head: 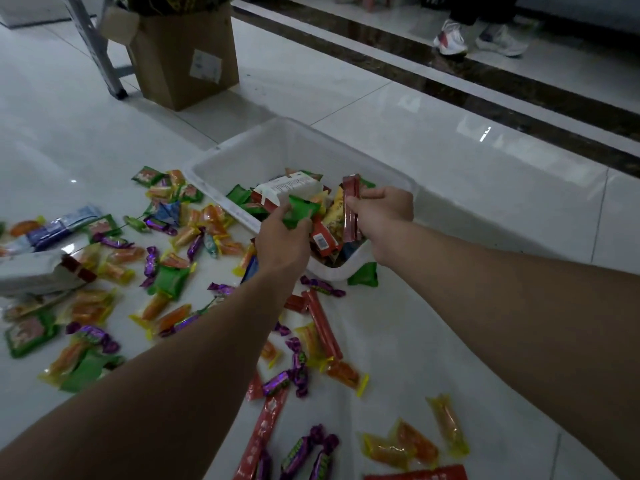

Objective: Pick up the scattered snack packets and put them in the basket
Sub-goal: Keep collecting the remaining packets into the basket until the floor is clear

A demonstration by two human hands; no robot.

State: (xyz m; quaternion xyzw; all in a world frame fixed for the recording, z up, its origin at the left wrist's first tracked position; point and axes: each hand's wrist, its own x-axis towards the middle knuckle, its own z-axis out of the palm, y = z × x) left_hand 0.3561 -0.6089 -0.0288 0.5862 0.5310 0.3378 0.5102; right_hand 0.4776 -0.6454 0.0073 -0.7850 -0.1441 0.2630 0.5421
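A white plastic basket (242, 157) sits on the tiled floor with several snack packets inside. Over its near side, my left hand (282, 237) grips a green packet (299, 211). Beside it, my right hand (384, 211) pinches red stick packets (351, 206) above the basket's contents. Several packets lie scattered on the floor to the left and in front: orange ones (415, 445), purple candies (298, 455), green squares (171, 280) and long red sticks (323, 323). My forearms hide some of them.
A cardboard box (183, 60) and a metal leg (100, 53) stand at the back left. A grey bag (31, 275) lies at the left edge. Someone's feet in white shoes (481, 38) are at the top right, beyond a dark floor strip.
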